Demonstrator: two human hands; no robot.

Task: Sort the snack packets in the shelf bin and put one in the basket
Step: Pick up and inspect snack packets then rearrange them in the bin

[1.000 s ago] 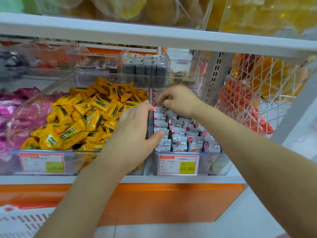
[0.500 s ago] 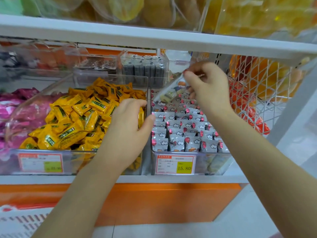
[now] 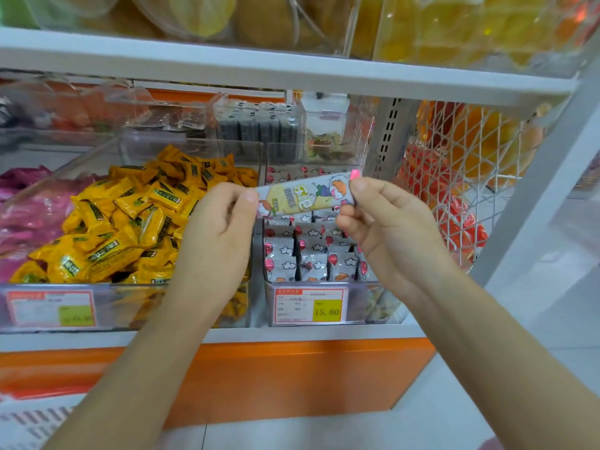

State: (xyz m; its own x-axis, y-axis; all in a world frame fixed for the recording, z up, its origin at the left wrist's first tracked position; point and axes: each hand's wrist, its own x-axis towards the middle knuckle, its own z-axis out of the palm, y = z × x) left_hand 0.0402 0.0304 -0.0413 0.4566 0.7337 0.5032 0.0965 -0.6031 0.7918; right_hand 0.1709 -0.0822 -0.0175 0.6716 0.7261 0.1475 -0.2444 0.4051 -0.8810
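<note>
Head view: one snack packet is out of the shelf bin, held level just above the packet rows. The left hand pinches one end & the right hand pinches the other. Rows look tidy, so sorting seems approx. done; what's left is getting it into the basket, which I can't make out here.

Grey cartoon-printed snack packet, nearly level; above the clear shelf bin.
</note>
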